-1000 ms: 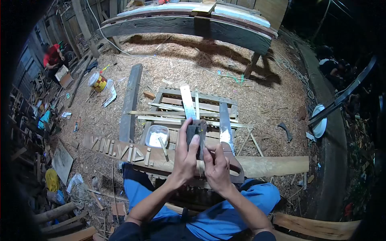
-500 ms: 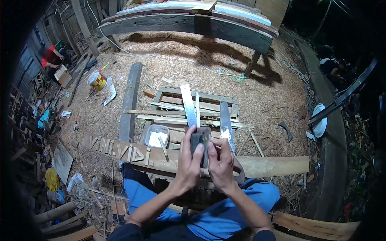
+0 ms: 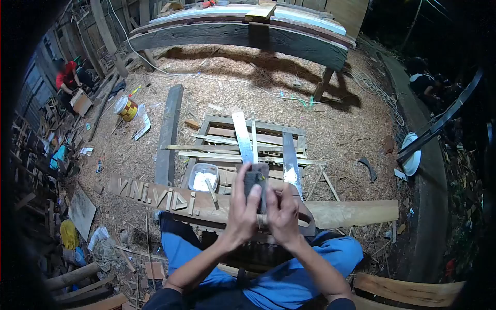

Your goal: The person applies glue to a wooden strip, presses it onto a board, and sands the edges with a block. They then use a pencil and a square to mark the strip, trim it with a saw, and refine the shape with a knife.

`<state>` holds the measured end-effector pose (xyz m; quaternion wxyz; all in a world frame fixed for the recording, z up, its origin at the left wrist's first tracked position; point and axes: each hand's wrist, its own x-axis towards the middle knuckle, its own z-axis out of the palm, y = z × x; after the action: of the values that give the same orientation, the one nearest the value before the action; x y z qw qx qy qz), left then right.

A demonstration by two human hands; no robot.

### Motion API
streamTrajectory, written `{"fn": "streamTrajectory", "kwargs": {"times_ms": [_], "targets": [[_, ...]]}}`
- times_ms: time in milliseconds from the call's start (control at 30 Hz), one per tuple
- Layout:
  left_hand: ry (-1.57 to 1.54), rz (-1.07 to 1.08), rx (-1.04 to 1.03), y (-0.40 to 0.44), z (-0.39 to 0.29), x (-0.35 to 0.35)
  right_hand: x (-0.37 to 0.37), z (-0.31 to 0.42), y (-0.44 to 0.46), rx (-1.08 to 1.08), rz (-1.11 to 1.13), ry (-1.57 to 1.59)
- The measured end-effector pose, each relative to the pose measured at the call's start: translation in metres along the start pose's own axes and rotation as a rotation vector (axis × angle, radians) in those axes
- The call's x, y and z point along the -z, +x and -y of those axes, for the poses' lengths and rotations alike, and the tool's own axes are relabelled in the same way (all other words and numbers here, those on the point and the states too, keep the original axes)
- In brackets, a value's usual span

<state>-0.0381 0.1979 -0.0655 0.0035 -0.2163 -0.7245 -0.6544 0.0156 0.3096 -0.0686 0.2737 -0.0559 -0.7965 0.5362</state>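
Observation:
A dark, worn rectangular block (image 3: 255, 179) is gripped in my left hand (image 3: 243, 212), its thumb lying along the near face. My right hand (image 3: 282, 214) is closed beside the block's lower right edge, fingertips pinched together; whatever they hold is too small or hidden. Under both hands runs a long curved wooden board (image 3: 356, 213), with raised wooden letters (image 3: 178, 200) on its left part. A small stick (image 3: 212, 194) leans from a clear plastic tub (image 3: 203, 177) of white stuff onto the board. A flat metal blade (image 3: 241, 132) points away beyond the block.
A slatted wooden frame (image 3: 258, 124) with loose strips lies on shavings ahead. A handsaw blade (image 3: 290, 155) rests at its right. Farther off stand a heavy workbench (image 3: 217, 33) and a yellow-red bucket (image 3: 125, 108). A person in red (image 3: 67, 76) sits at left; another person (image 3: 423, 85) is at right.
My right fingertips have shifted slightly against the block's side, while my left hand keeps its hold. The view has moved a little. The person in red has changed posture.

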Motion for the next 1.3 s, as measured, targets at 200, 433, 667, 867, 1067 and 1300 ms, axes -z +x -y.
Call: {"fn": "streamTrajectory", "kwargs": {"times_ms": [200, 433, 667, 867, 1067, 1300], "targets": [[-0.059, -0.020, 0.039, 0.008, -0.002, 0.005, -0.002, 0.006, -0.012, 0.021, 0.037, -0.006], [-0.220, 0.031, 0.153, -0.001, -0.002, -0.004, 0.003, 0.003, -0.011, -0.028, 0.020, 0.031], [-0.151, 0.067, 0.093, -0.016, 0.000, -0.013, 0.014, -0.013, 0.013, 0.021, -0.045, 0.069], [-0.289, 0.107, 0.125, 0.000, -0.014, 0.003, 0.029, 0.004, 0.004, -0.113, 0.006, 0.232], [-0.233, 0.071, 0.110, -0.005, -0.016, 0.011, 0.034, 0.000, -0.004, -0.250, 0.126, 0.433], [-0.216, 0.055, 0.066, -0.004, -0.021, 0.007, 0.040, 0.011, -0.006, -0.328, 0.129, 0.495]]}}
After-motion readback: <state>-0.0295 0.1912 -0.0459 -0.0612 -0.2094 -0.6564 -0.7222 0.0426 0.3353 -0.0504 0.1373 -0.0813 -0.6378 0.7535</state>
